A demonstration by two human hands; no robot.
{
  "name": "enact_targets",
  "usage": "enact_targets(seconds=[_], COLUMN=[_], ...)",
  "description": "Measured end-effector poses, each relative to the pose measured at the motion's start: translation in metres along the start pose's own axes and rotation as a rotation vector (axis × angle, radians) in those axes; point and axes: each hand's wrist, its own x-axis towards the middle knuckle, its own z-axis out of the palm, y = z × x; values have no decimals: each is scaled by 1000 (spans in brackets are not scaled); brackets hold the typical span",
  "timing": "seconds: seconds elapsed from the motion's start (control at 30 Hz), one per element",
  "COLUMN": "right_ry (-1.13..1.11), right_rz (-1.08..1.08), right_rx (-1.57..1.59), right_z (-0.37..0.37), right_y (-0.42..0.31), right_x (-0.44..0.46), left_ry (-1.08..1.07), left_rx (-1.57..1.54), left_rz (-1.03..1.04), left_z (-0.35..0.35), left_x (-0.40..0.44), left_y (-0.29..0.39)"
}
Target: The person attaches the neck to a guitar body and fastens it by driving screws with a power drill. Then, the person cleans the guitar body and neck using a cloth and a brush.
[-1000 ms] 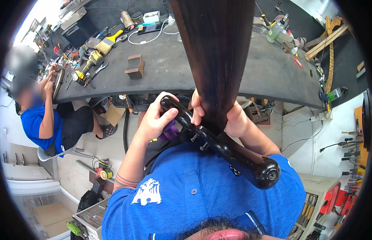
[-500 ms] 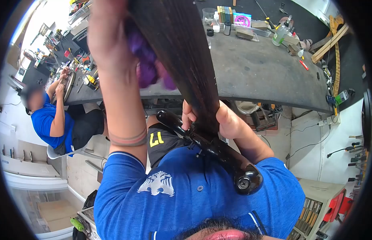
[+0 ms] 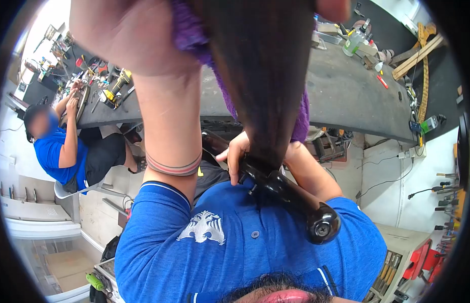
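Observation:
My left hand (image 3: 129, 35), blurred and cut off by the top edge, is closed round a purple cloth (image 3: 190, 30). The cloth wraps a long, dark, tapered wooden piece (image 3: 263, 76), and its far edge hangs on the right side. A fingertip shows beyond the piece at the top right. Lower down, my right hand (image 3: 238, 151) grips the narrow end of the piece from behind, fingers showing on the left. There the piece meets a glossy black crosspiece (image 3: 283, 187), lying slantwise before my chest, with a screw in its rounded end. The upper end is out of view.
The dark workbench (image 3: 356, 96) stretches behind the piece. A spray bottle (image 3: 352, 44), a red marker (image 3: 382, 82) and wood strips (image 3: 418, 58) lie on its right. A yellow power tool (image 3: 114, 93) lies left, near a seated co-worker (image 3: 63, 146).
The wooden piece has tilted more upright and nearer the camera. My left hand has moved left and closer with the cloth, which now shows on both sides. My right hand keeps its grip.

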Motion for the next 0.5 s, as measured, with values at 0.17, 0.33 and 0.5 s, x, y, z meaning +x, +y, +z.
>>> enact_targets(seconds=[0.17,0.33,0.5], right_ry=[42,116,137], right_rz=[17,59,14], right_rx=[-8,71,24], right_z=[2,3,7], right_y=[-3,-5,1], right_x=[-4,-5,2], left_ry=[89,127,86], left_rx=[55,69,42], left_rz=[-52,-75,-76], left_z=[-2,-7,-9], left_x=[-2,-4,-8], left_y=[-6,-8,0])
